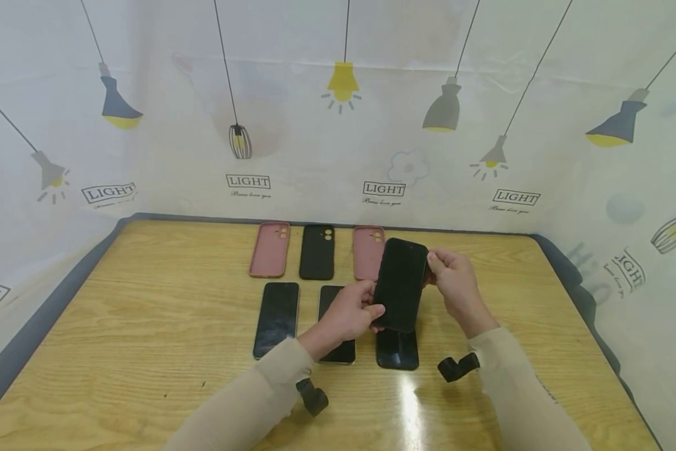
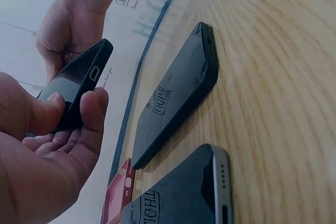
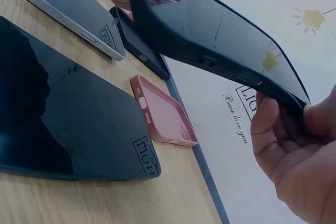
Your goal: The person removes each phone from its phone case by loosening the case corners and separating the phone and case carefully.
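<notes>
A smartphone in a black case [image 1: 401, 285] is tilted above the table, screen towards the head camera. My left hand [image 1: 351, 308] grips its lower left edge, thumb on the front. At the upper right edge, my right hand [image 1: 456, 279] pinches it between thumb and fingers. The right wrist view shows the black case rim [image 3: 205, 59] running along the phone's side. Below the held phone lies a dark smartphone [image 1: 398, 352], its upper part hidden. Under my left forearm is a partly covered smartphone [image 1: 338, 352], and another smartphone [image 1: 277, 319] lies left of it.
Along the table's back edge lie a pink phone case [image 1: 269, 250], a black phone case [image 1: 317, 252] and a second pink phone case [image 1: 366, 254], partly behind the held phone. A printed curtain [image 1: 304, 138] hangs around the wooden table [image 1: 146, 313].
</notes>
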The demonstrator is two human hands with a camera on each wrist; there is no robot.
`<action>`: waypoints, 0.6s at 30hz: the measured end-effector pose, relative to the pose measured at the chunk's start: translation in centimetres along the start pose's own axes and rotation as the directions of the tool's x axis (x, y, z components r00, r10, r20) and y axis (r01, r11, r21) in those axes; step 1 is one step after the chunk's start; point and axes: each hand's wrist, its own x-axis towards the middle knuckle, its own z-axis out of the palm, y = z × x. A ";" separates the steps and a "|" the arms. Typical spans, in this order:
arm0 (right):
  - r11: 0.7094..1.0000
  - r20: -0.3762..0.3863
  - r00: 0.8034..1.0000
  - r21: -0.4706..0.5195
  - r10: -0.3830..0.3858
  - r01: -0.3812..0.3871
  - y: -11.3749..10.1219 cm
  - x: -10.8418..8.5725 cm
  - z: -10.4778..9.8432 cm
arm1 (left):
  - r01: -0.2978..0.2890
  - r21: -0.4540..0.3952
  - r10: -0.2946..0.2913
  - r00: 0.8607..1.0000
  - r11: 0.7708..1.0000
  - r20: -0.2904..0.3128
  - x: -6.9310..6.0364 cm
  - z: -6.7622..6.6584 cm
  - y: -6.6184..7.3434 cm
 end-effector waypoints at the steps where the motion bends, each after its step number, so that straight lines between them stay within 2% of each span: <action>1: 1.000 -0.002 1.000 0.023 0.003 -0.003 0.1 0.0 0.1 | -0.001 0.007 0.001 1.000 1.000 -0.004 0.0 0.0 0.0; 4: 0.990 0.010 1.000 0.143 0.013 -0.015 0.3 0.0 0.5 | -0.022 0.027 0.022 0.999 0.999 -0.026 0.0 0.1 0.0; 8: 0.962 0.041 0.999 0.271 0.028 -0.038 0.5 0.1 0.7 | -0.034 0.040 0.036 0.998 0.999 -0.043 0.0 0.2 -0.1; 14: 0.950 0.088 0.995 0.304 0.038 -0.064 0.5 0.0 0.4 | -0.027 0.027 0.028 0.997 0.999 -0.075 0.2 -0.2 -0.2; 18: 0.962 0.103 0.994 0.269 0.022 -0.049 0.5 -0.3 0.6 | -0.022 0.017 0.024 0.996 1.000 -0.087 0.4 -0.3 -0.4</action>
